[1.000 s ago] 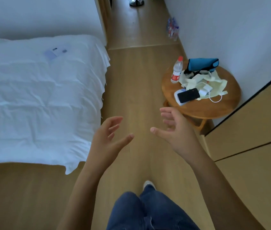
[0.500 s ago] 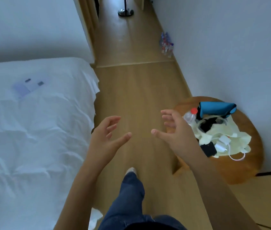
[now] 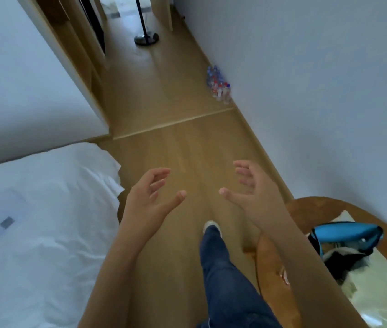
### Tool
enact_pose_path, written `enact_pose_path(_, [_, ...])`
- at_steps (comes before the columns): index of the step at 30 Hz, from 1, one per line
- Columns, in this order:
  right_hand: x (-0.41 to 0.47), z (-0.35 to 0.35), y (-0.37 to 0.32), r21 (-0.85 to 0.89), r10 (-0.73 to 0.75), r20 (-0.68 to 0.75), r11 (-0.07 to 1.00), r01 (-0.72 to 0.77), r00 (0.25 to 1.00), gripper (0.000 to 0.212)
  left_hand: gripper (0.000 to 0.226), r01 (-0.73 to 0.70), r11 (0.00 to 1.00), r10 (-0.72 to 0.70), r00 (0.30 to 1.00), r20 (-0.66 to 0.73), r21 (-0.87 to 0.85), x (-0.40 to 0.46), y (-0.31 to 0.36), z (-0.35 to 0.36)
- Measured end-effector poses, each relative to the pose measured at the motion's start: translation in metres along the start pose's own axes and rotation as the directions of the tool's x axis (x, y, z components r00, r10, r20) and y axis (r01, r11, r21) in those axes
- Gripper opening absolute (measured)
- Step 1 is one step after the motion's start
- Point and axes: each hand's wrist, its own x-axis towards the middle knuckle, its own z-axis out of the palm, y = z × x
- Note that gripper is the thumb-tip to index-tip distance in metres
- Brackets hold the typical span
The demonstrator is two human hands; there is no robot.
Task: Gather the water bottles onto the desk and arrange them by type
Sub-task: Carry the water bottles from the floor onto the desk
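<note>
Bed (image 3: 41,228) at left, now cut off nearer its far corner than a second ago; wooden floor (image 3: 175,147) running far into a hallway. Round counter (image 3: 306,209) shifted to lower right, only partly in frame. View advanced and tilted toward the hallway: judged a walk toward the far bottles. Blue pouch (image 3: 346,233) and pale cloth bag (image 3: 377,280) lying on the counter; contents of either not visible. Red-capped bottle seen on the counter earlier now hidden behind the right forearm or out of frame. Left hand (image 3: 147,200) and right hand (image 3: 254,195) raised side by side over the floor, fingers loosely spread, holding nothing, unchanged. Cluster of bottles (image 3: 219,87) standing on the floor against the right wall, far ahead, well apart from both hands. No bottle gathered yet.
</note>
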Motion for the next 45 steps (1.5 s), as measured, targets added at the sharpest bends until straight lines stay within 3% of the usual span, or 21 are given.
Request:
enact_pose_path(11, [0.318, -0.015, -0.079, -0.008, -0.031, -0.022, 0.999, 0.031, 0.999, 0.068, 0.049, -0.038, 0.999, 0.038, 0.999, 0.017, 0.023, 0.316, 0.045, -0.003])
enact_pose_path(20, [0.552, 0.036, -0.113, -0.026, 0.017, -0.027, 0.999, -0.018, 0.999, 0.067, 0.048, -0.041, 0.999, 0.041, 0.999, 0.027, -0.007, 0.572, 0.033, -0.027])
enact_pose_path(26, [0.712, 0.067, -0.165, 0.003, 0.050, -0.110, 0.999, -0.050, 0.993, 0.062, 0.044, -0.096, 0.995, 0.093, 0.987, 0.132, 0.013, 0.764, 0.054, -0.057])
enact_pose_path(34, [0.889, 0.093, -0.207, 0.065, 0.099, -0.142, 0.994, -0.090, 0.985, 0.056, 0.043, -0.030, 0.999, 0.034, 0.985, 0.168, -0.027, 0.954, 0.060, -0.087])
enact_pose_path(45, [1.179, 0.106, -0.229, 0.054, 0.100, -0.187, 0.994, -0.091, 0.977, 0.058, 0.044, -0.008, 1.000, 0.012, 0.977, 0.212, -0.017, 1.247, 0.053, -0.058])
